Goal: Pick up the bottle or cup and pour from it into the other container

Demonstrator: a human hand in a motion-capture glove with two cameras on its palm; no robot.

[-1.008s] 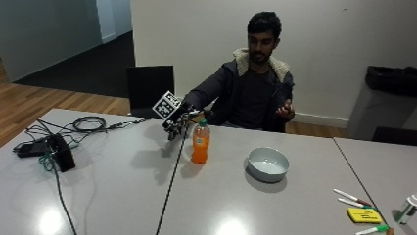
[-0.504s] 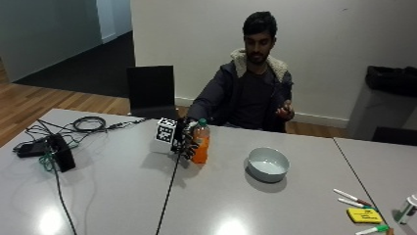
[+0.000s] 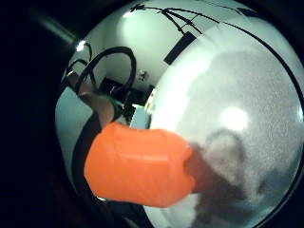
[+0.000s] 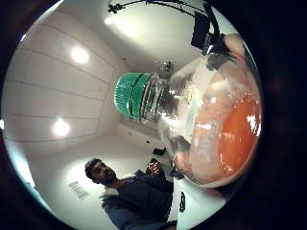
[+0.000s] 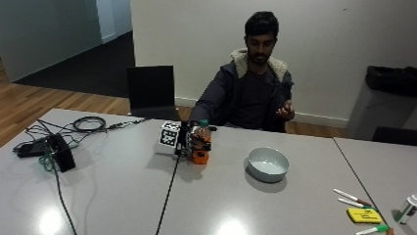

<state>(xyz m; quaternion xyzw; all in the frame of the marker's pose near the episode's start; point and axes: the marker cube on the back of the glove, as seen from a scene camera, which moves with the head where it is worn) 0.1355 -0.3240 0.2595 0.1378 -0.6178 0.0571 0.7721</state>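
One orange bottle upright on table, right hand fingers wrapped round.

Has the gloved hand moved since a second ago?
Yes. The right hand has come down from above the orange bottle and now grips it on the table.

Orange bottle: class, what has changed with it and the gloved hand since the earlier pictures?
The gloved right hand came down from near the cap and closed round the orange bottle, which stands on the table as before. The white bowl and markers stayed put.
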